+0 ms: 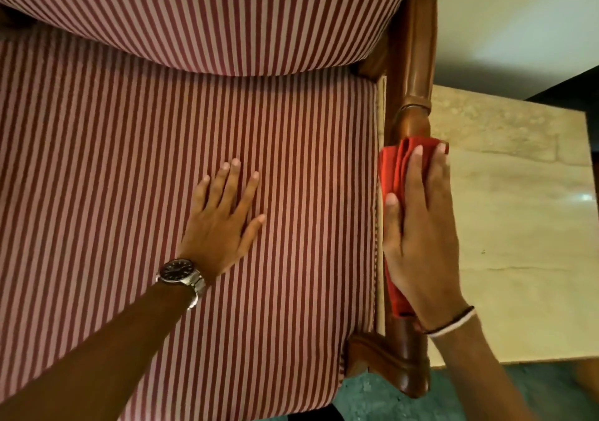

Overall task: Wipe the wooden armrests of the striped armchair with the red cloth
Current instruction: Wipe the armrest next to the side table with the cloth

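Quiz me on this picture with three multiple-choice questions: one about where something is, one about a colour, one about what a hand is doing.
1. Where is the folded red cloth?
A. on the glossy wooden right armrest
B. on the striped seat cushion
C. on the pale marble-topped table

2. What colour are the cushion's stripes?
A. blue and white
B. red and pale pink
C. green and yellow

3. What is the left hand doing?
A. gripping the cloth
B. making a fist
C. lying flat, fingers spread, on the seat

Answers: 1 A, the right hand presses the cloth onto the armrest; 2 B, seat and back both show it; 3 C, the palm lies open on the fabric.
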The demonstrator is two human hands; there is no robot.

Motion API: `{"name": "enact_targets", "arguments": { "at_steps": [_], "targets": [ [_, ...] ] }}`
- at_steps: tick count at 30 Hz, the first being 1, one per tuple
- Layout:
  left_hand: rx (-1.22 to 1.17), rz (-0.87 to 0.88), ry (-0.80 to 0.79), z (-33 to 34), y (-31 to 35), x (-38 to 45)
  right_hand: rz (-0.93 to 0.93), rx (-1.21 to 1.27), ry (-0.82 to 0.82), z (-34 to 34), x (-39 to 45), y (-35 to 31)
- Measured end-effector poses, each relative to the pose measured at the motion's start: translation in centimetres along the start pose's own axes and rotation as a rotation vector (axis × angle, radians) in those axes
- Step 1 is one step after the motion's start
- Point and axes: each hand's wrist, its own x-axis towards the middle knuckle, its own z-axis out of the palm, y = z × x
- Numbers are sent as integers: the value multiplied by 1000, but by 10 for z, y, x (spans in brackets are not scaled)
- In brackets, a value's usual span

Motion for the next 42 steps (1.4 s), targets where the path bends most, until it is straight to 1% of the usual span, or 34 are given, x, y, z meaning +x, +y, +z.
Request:
{"name": "enact_targets", "arguments": {
  "at_steps": [3,5,7,10,12,14,17,19,21,24,25,27,30,32,34,37,38,39,40,42],
  "targets": [
    [36,-25,78,15,0,1,-11,-68,15,3,41,-7],
    [37,-21,103,17,0,0,-7,-112,32,4,51,-11],
    [24,-42,122,17,2,-2,-7,-121,18,3,31,-12],
    [28,-78,144,16,8,-1,15,-147,-24,0,-28,-14],
    [40,-89,151,19,9,-1,25,-163,-34,1,-34,-12],
    [40,-78,166,21,7,-1,27,-147,-18,1,1,-17],
    [33,-80,184,19,9,1,48,-158,38,1,78,-27],
    [21,-80,189,19,11,-1,52,-177,70,4,91,-27],
    [23,-81,190,20,11,-1,44,-180,63,7,55,-23],
    [35,-72,200,23,10,-2,48,-171,-12,1,-31,-18],
    [42,-75,203,25,10,-2,40,-169,-19,1,-41,-16],
    [43,-76,209,31,10,0,32,-174,-3,4,-17,-12],
    [77,-79,236,36,5,-1,36,-172,94,10,61,-22],
    [92,-84,242,37,6,-2,45,-159,112,10,82,-24],
    [97,-85,236,34,9,-2,34,-154,86,7,53,-20],
    [95,-75,220,33,9,-3,64,-119,-7,1,-35,-17],
    [95,-72,227,34,8,-1,59,-125,-6,1,-47,-15],
    [91,-72,231,36,7,-3,54,-128,-10,4,-48,-12],
    [90,-69,242,37,8,-1,48,-127,-2,5,-30,-8],
    [87,-73,239,37,7,1,41,-107,28,8,25,-11]
  ]
}}
